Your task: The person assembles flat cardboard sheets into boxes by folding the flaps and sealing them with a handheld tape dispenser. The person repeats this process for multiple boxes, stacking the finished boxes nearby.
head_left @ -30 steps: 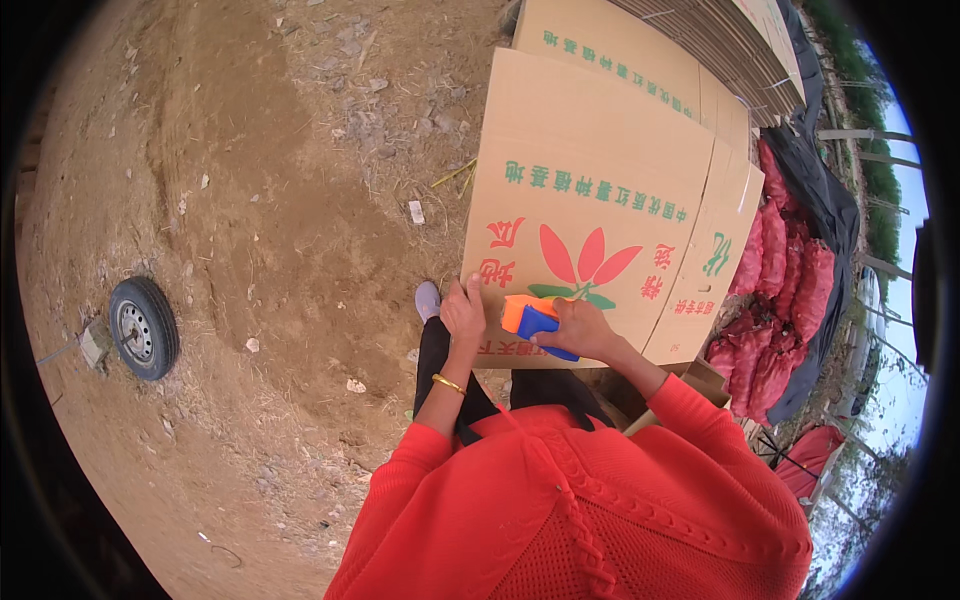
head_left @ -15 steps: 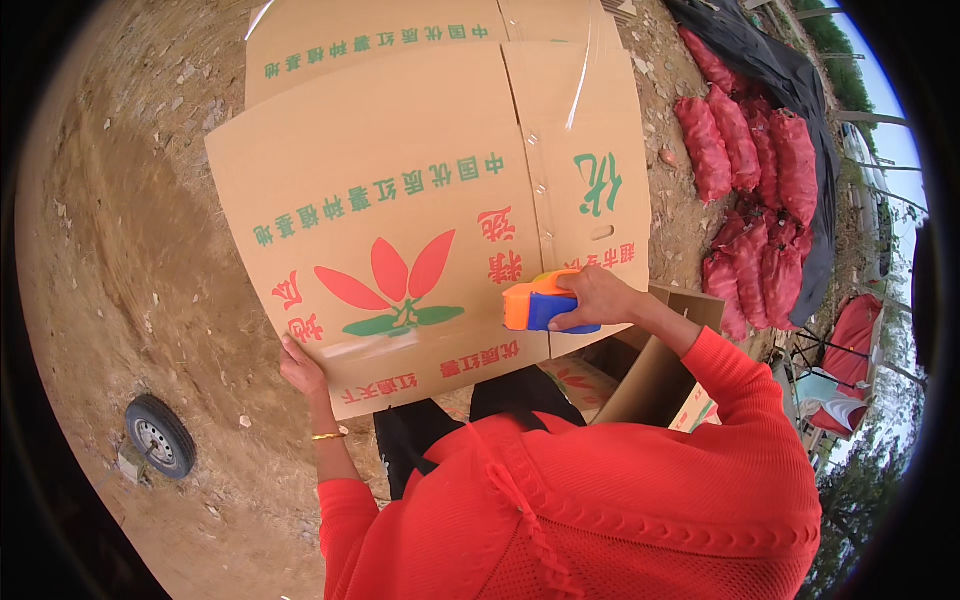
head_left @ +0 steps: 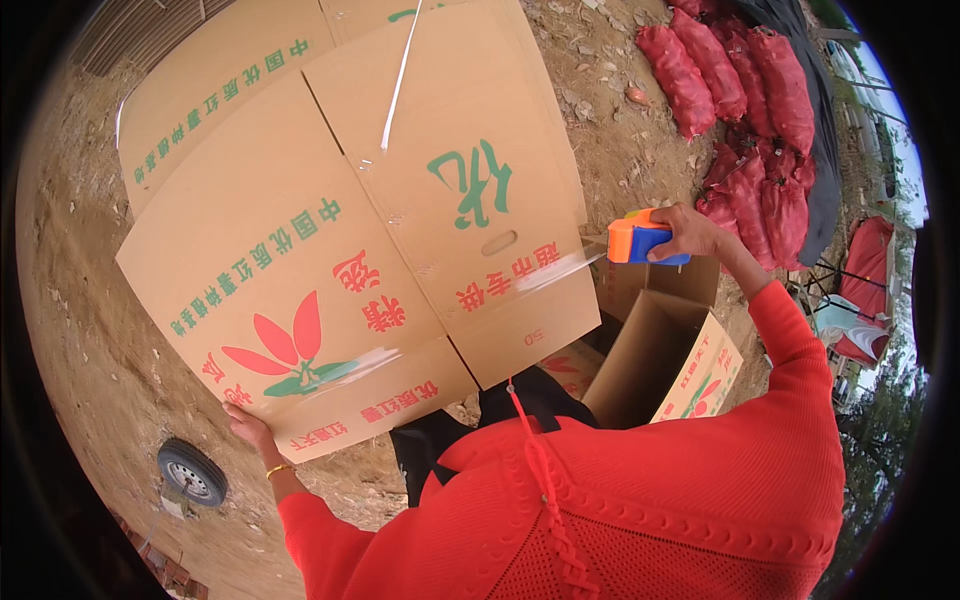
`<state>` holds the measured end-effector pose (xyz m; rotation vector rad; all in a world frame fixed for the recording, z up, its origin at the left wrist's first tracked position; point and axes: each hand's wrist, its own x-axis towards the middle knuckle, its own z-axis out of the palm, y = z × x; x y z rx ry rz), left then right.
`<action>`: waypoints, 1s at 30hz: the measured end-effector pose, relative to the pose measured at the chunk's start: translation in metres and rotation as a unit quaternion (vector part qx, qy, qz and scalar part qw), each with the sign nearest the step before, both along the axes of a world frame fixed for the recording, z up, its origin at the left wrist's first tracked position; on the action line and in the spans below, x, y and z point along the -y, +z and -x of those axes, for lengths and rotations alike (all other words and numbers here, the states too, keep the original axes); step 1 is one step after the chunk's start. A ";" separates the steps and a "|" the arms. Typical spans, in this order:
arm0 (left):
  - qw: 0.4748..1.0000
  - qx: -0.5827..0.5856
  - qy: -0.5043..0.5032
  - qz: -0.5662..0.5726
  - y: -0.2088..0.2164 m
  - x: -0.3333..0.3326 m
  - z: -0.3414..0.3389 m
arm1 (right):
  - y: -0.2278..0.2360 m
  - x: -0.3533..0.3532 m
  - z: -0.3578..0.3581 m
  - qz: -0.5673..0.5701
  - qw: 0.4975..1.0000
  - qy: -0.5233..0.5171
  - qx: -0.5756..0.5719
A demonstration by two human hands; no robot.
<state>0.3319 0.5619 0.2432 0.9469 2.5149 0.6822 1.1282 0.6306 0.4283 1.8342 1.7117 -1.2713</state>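
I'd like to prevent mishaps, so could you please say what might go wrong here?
The clear tape, strung from the flat carton to the orange-and-blue dispenser in the right hand, might twist or stick crookedly. The carton could shift, since the left hand holds it only near one corner.

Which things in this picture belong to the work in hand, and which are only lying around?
In use:
flat cardboard, left hand at its edge
orange and blue tape dispenser, in right hand
clear tape, stretched from dispenser to cardboard

Lying about, untouched:
red mesh sacks
wheel with tyre
dark sheet
open carton (perhaps related)
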 end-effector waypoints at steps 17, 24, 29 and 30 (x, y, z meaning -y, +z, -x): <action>0.998 -0.055 -0.018 0.040 0.012 -0.008 -0.001 | -0.022 0.016 -0.011 0.007 1.000 0.012 -0.005; 0.999 -0.046 -0.015 0.014 0.017 -0.011 -0.014 | -0.029 0.021 -0.010 0.010 1.000 0.010 0.005; 0.997 -0.046 -0.036 -0.040 0.013 -0.011 -0.014 | -0.047 0.027 -0.018 0.019 1.000 0.023 0.008; 0.998 -0.058 -0.039 -0.006 0.014 -0.009 -0.001 | -0.048 0.023 -0.012 0.036 0.999 0.010 0.002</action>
